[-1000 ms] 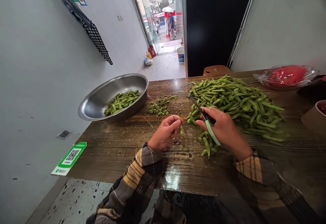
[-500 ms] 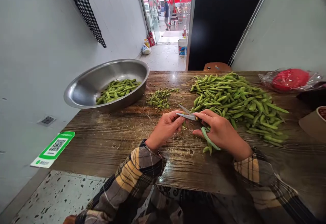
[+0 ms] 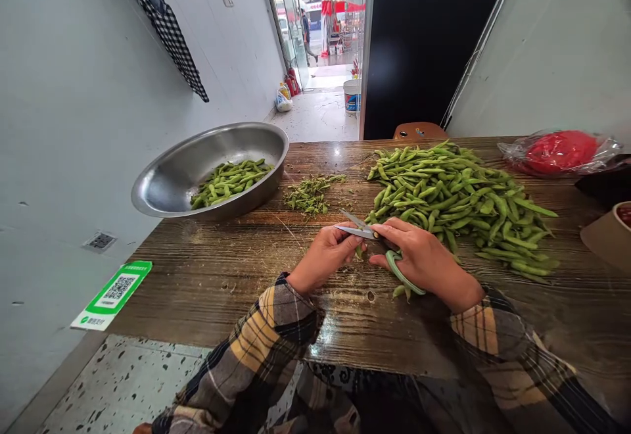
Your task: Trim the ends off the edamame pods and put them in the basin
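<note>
My right hand [image 3: 419,256] is closed around a pair of scissors [image 3: 355,231] with pale green handles, the blades slightly parted and aimed left. Close against the blades, my left hand [image 3: 328,253] pinches a green soybean pod [image 3: 359,250], mostly hidden by the fingers. A large heap of soybean pods [image 3: 453,197] lies beyond my right hand, and a few loose pods [image 3: 401,291] rest beneath it. A small pile of trimmed bits [image 3: 310,195] sits past my left hand. Farther left, a steel basin [image 3: 162,184] holds more pods.
Everything rests on a dark wooden table [image 3: 197,283]. A red item in clear plastic [image 3: 562,152] lies at the back right, and a paper tub [image 3: 606,237] stands at the right edge. A green QR code card [image 3: 113,294] is at the left. Beyond is an open doorway with a person outside.
My view has shifted slightly. Both hands stay close together, with the scissors moved a little left relative to the hands' surroundings. The person outside has walked left.
</note>
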The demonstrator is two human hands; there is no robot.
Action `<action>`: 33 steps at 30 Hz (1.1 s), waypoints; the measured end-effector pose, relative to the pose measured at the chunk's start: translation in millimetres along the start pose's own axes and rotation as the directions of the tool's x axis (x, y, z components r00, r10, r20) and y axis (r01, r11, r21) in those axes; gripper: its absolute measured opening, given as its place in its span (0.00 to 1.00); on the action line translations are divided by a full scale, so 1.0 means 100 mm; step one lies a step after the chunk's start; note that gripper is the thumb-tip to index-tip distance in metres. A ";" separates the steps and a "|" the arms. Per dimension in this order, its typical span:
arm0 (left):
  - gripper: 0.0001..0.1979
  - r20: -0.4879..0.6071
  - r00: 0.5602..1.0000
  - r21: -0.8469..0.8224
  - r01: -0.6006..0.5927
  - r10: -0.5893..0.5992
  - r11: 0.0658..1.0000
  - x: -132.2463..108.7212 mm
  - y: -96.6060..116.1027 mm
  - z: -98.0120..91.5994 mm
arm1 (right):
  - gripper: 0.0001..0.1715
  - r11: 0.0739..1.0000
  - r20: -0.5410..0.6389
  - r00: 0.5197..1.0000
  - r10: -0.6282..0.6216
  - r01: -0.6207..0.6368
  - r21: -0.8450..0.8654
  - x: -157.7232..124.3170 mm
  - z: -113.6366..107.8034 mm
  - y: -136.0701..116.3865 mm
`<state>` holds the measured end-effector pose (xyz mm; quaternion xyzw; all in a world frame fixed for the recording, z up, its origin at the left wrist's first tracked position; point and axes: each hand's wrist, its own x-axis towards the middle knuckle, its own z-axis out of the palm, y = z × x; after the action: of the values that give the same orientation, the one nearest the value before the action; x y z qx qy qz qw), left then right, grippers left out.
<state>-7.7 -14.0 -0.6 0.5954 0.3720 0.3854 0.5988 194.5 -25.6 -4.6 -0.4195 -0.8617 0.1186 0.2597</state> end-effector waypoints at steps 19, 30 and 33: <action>0.15 -0.198 0.973 -0.172 0.083 -0.117 0.982 0.04 0.00 -0.14 | 0.24 0.986 -0.012 0.988 0.155 -0.155 -0.058 0.00 -0.09 0.06; 0.15 -0.384 0.915 -0.520 -0.107 -0.120 0.848 0.05 0.01 -0.26 | 0.23 1.000 -0.051 0.999 0.020 -0.021 -0.013 -0.02 -0.01 0.00; 0.15 -0.381 0.919 -0.526 -0.129 -0.098 0.840 0.03 0.03 -0.24 | 0.22 0.998 -0.014 0.999 0.037 -0.038 -0.049 -0.02 -0.01 0.01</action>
<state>-27.8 -1.0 1.7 0.3151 0.3555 0.5911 0.6519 196.7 -26.6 -5.2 -0.4428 -0.8546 0.0993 0.2526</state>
